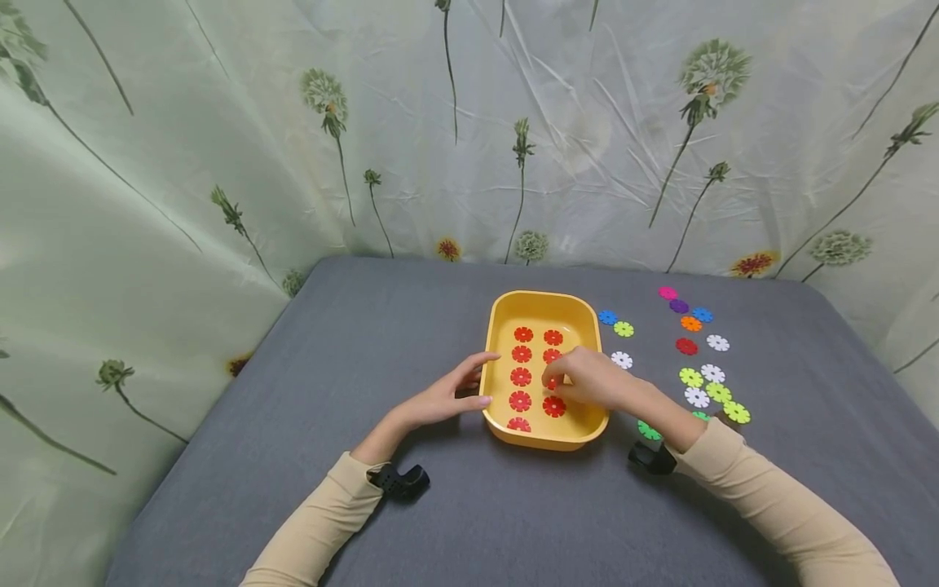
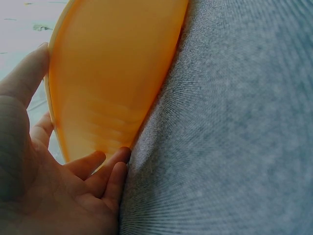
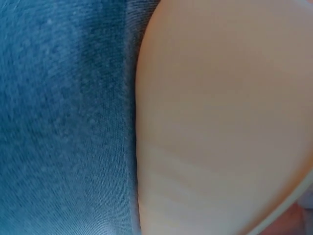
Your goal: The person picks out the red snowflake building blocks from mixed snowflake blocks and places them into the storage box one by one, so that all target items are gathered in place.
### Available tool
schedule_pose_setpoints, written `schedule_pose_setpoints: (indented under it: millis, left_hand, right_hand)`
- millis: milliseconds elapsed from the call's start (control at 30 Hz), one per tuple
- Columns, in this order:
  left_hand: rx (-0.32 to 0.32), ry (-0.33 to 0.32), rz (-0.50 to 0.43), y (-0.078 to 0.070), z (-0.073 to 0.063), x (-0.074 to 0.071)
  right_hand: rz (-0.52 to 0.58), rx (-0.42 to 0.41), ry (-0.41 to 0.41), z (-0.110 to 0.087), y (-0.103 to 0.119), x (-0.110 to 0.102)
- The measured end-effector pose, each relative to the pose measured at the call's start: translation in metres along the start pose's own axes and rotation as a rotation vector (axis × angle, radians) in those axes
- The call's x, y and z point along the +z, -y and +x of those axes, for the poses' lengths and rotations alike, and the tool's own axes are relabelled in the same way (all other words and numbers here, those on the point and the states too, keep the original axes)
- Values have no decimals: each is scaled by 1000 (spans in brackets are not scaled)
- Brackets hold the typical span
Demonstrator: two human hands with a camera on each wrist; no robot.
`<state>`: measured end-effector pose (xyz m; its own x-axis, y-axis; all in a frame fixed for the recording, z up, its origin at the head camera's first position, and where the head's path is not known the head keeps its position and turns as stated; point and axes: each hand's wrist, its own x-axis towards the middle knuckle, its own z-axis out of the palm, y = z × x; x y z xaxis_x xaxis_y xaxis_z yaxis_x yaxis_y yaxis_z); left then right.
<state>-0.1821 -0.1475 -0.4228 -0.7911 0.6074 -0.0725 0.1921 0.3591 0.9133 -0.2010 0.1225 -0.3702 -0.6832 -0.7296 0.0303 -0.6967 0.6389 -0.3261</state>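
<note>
A yellow plastic tray [image 1: 543, 303] holds red notched building discs [image 1: 521, 377] laid in two columns on its floor. At the tray's left side, my left hand [image 1: 440, 399] touches it with spread fingers. Its thumb and index fingertip lie at the rim, and the left wrist view has the other fingertips against the outer wall [image 2: 117, 63]. My right hand [image 1: 590, 377] reaches over the right rim with bent fingers, pinching a red disc [image 1: 553, 383] low in the right column. That disc is partly hidden by the fingers. The right wrist view is mostly tray wall [image 3: 220, 107].
Loose notched discs lie on the grey cloth [image 1: 396, 326] right of the tray: blue [image 1: 607, 317], white [image 1: 621, 359], yellow-green [image 1: 737, 412], orange [image 1: 691, 324], purple [image 1: 678, 306], dark red [image 1: 686, 346] and green [image 1: 649, 430]. A flower-printed curtain [image 1: 469, 187] hangs behind the table.
</note>
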Motion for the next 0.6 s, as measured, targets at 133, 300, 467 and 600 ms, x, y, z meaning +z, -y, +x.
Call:
schedule_pose_setpoints:
  millis: [133, 300, 467, 600]
  left_hand:
    - [6, 6, -1, 0, 0, 0]
    - [13, 6, 0, -1, 1, 0]
    - [15, 0, 7, -1, 0, -1]
    - [25, 2, 9, 1, 0, -1]
  right_hand:
    - [35, -18, -70, -4, -3, -3]
    - [50, -40, -214, -11, -7, -8]
    - [65, -7, -323, -18, -11, -13]
    - [51, -6, -391, -22, -16, -14]
